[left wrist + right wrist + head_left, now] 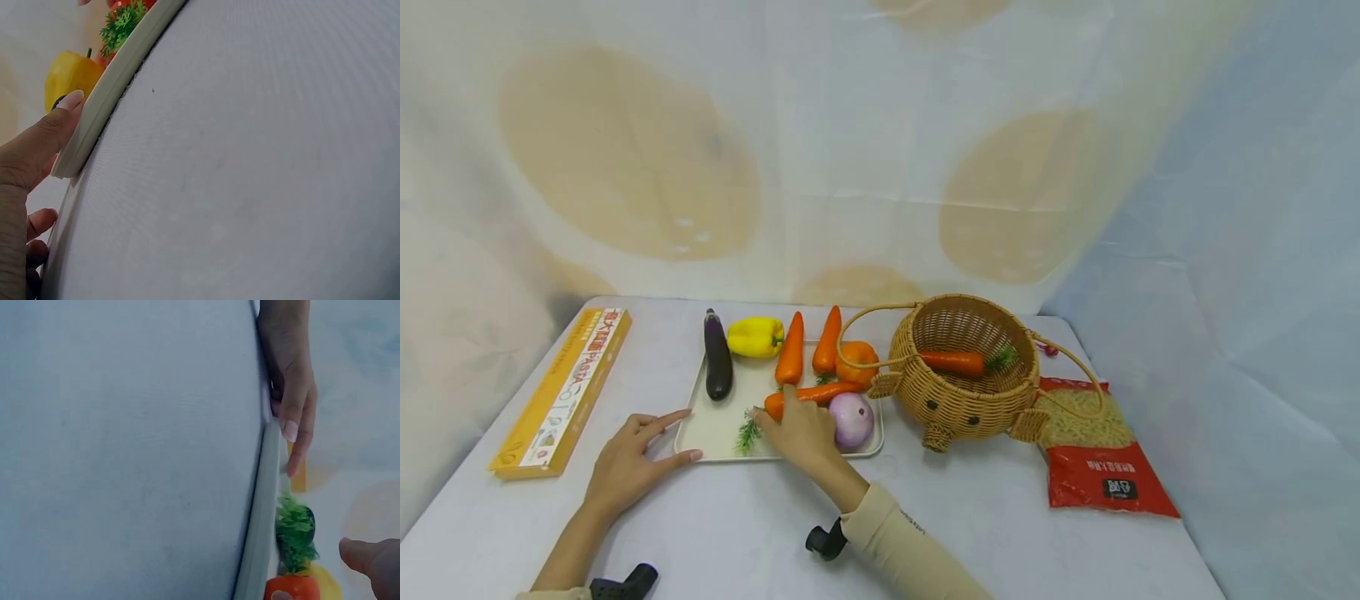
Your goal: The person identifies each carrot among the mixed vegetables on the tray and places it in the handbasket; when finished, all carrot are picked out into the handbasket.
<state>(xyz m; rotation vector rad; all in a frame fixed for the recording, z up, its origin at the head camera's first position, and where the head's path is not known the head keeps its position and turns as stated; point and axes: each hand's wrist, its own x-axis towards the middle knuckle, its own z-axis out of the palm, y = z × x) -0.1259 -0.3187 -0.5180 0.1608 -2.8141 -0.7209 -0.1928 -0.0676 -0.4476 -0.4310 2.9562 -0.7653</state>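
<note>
Gripping the front carrot (829,392) near its leafy end with the right hand (805,429), index finger over the top; in right wrist view, one fingertip against the carrot, thumb sticking out apart from it. Can't tell how firm. Carrot lying crosswise inside the pale tray (715,433), green leaves (747,433) toward the left, tip toward the right.

Touching the tray's near left corner with the left hand (625,462): not clenched, index finger and thumb spread, fairly straight, index at the left edge, thumb on the near rim.

Also on the tray: purple onion (850,421) at the near right, just beside the front carrot; orange pepper (859,364) at the right, behind the onion; second carrot (791,350) and third carrot (827,342) toward the back, tips pointing away; yellow pepper (756,337) at the far edge; dark eggplant (718,367) along the left.

Right of the tray: wicker basket (958,400) with an animal face and looped handles, another carrot (955,362) inside. Beside that, red pasta bag (1093,467). Far left on the white tabletop (970,517), well apart from the tray: yellow pasta box (561,392), set at a slant. Behind everything: pale backdrop (820,125) with tan patches.
</note>
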